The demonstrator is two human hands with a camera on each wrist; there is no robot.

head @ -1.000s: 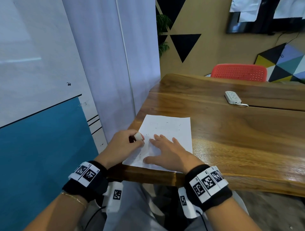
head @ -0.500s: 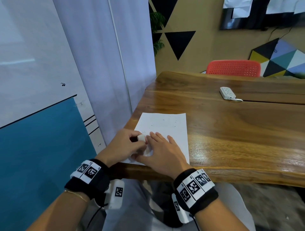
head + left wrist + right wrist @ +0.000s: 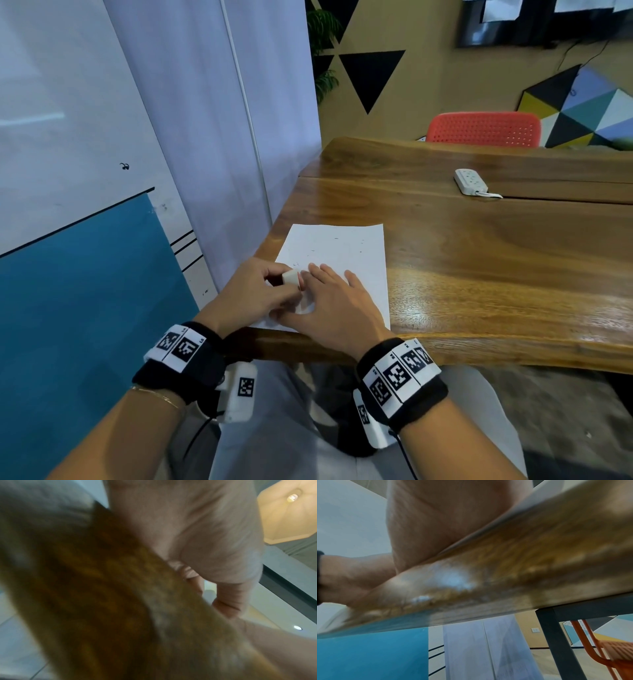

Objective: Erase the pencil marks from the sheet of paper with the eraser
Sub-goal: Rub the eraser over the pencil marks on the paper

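Note:
A white sheet of paper (image 3: 339, 253) with faint pencil specks lies at the near left corner of the wooden table (image 3: 479, 260). My left hand (image 3: 255, 294) pinches a small white eraser (image 3: 290, 277) over the sheet's near left part. Beside it my right hand (image 3: 334, 305) lies flat on the paper, fingers straight and pointing away, pressing the sheet down. In the left wrist view the curled left hand (image 3: 197, 540) shows blurred above the table edge. The right wrist view shows only the right palm (image 3: 445, 513) resting on the table edge (image 3: 505, 574); the paper there is hidden.
A white power strip (image 3: 471, 181) lies on the far part of the table. A red chair (image 3: 484, 128) stands behind the table. A pale curtain (image 3: 222, 137) and a blue and white wall (image 3: 85, 274) close off the left side. My lap sits under the near table edge.
My left hand with the eraser has shifted slightly right, closer to the right hand's fingers. The right hand stays flat on the paper. The head view has turned a little.

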